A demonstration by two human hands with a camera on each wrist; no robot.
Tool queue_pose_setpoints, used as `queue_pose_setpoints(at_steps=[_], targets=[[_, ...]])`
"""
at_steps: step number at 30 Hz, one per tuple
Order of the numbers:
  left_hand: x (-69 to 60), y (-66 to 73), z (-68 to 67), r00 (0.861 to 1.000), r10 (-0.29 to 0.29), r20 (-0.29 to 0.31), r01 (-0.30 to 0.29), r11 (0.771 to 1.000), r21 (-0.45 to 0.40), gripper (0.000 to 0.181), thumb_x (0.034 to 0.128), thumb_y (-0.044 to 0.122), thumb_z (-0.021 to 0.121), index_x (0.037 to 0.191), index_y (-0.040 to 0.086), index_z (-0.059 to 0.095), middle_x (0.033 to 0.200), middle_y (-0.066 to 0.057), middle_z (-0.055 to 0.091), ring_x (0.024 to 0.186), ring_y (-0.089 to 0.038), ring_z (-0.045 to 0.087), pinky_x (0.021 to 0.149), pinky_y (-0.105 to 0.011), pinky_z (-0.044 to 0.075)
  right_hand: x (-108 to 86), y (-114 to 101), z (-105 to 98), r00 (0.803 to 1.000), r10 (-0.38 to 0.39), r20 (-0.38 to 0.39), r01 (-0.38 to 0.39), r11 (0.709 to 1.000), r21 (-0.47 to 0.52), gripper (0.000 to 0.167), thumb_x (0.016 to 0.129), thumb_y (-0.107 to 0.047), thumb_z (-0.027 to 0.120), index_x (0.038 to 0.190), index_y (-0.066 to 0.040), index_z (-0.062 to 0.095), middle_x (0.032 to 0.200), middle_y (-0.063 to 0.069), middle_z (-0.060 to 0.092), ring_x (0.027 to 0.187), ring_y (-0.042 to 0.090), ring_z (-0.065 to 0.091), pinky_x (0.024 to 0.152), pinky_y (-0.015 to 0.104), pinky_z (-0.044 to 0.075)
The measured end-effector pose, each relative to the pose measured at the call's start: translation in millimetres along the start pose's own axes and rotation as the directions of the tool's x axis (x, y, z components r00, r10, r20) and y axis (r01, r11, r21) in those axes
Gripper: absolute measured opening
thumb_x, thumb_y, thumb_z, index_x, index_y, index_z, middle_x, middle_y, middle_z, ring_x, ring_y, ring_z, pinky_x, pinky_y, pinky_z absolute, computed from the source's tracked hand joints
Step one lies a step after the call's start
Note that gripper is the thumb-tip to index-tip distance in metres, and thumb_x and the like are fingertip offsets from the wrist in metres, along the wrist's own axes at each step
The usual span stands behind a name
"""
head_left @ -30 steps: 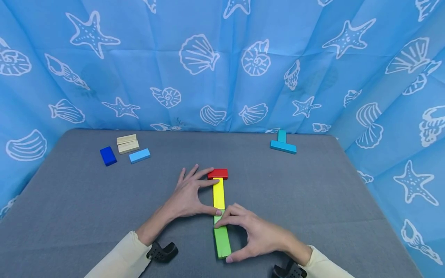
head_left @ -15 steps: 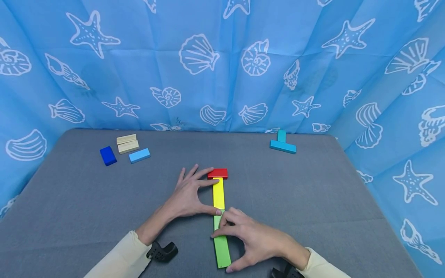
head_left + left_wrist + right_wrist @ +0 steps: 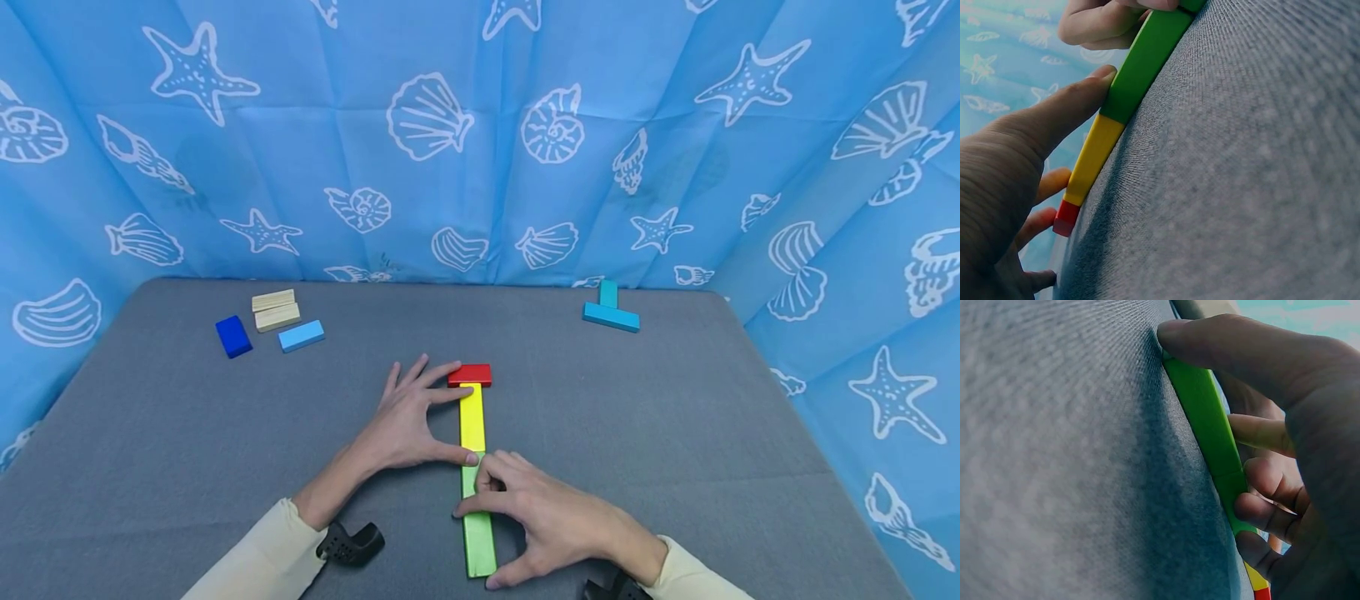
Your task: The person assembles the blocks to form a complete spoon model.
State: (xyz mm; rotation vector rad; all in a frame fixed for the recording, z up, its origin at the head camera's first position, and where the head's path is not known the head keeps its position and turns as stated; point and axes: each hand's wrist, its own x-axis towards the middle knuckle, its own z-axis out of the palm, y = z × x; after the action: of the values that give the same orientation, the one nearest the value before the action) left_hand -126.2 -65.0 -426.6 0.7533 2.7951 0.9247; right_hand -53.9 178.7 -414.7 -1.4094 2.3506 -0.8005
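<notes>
A row of wooden blocks runs toward me down the middle of the table: a red block (image 3: 475, 375) crosswise at the far end, then a yellow block (image 3: 472, 425), a light green block (image 3: 468, 481) and another green block (image 3: 480, 546) nearest me. My left hand (image 3: 405, 423) is spread beside the row, its index fingertip on the yellow block and its thumb touching the light green block. With thumb at the near end and index finger at the far end, my right hand (image 3: 558, 517) grips the nearest green block. Its other fingers are curled over the light green one.
Back left lie a dark blue block (image 3: 234, 337), two bare wood blocks (image 3: 277, 317) and a light blue block (image 3: 302, 336). Two teal blocks (image 3: 611, 317) touch in a T shape at back right. A blue shell-print curtain (image 3: 480, 150) hangs behind the grey table (image 3: 675, 433).
My right hand has slid the nearest green block toward me, then stopped with it roughly in line with the row. The left hand has stayed in place.
</notes>
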Motion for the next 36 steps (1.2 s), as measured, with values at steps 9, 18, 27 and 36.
queue_pose_setpoints(at_steps=[9,18,27,36], targets=[[-1.0,0.8,0.7,1.000,-0.006,0.006,0.006,1.000,0.005,0.086,0.0668,0.068,0.084,0.138,0.024,0.065,0.161,-0.001,0.038,0.152,-0.045,0.013,0.115,-0.072,-0.004,-0.8,0.0,-1.3,1.000,0.009,0.007,-0.009,1.000,0.025,0.066,0.083,-0.058,0.078,0.141,-0.033,0.058,0.120,-0.014,0.043,0.110,0.005,0.041,0.089,0.022,0.039],[-1.8,0.4,0.6,1.000,-0.001,0.005,0.001,1.000,0.008,0.085,0.0679,0.067,0.083,0.140,0.025,0.064,0.161,-0.001,0.038,0.152,-0.045,0.013,0.114,-0.072,-0.003,-4.9,4.6,-12.1,0.998,0.020,-0.062,-0.014,0.995,0.103,0.062,0.084,-0.051,0.081,0.139,-0.033,0.060,0.118,-0.014,0.047,0.109,0.005,0.043,0.088,0.024,0.043],[-1.3,1.6,-1.3,1.000,-0.004,0.014,0.004,1.000,0.013,0.086,0.0679,0.070,0.082,0.139,0.026,0.064,0.162,0.000,0.036,0.152,-0.044,0.012,0.115,-0.071,-0.003,-11.7,17.9,-33.5,0.981,0.124,-0.146,-0.095,0.977,0.189,0.054,0.082,-0.037,0.086,0.131,-0.029,0.068,0.109,-0.006,0.056,0.101,0.014,0.053,0.081,0.032,0.047],[-0.9,1.6,-2.5,1.000,-0.010,0.021,0.010,1.000,-0.009,0.086,0.0672,0.071,0.082,0.139,0.027,0.064,0.162,0.003,0.035,0.153,-0.042,0.011,0.115,-0.070,-0.005,-28.7,66.1,-61.3,0.890,0.250,-0.381,-0.196,0.965,0.176,0.042,0.086,-0.027,0.084,0.124,-0.016,0.072,0.106,0.001,0.063,0.095,0.020,0.058,0.078,0.037,0.048]])
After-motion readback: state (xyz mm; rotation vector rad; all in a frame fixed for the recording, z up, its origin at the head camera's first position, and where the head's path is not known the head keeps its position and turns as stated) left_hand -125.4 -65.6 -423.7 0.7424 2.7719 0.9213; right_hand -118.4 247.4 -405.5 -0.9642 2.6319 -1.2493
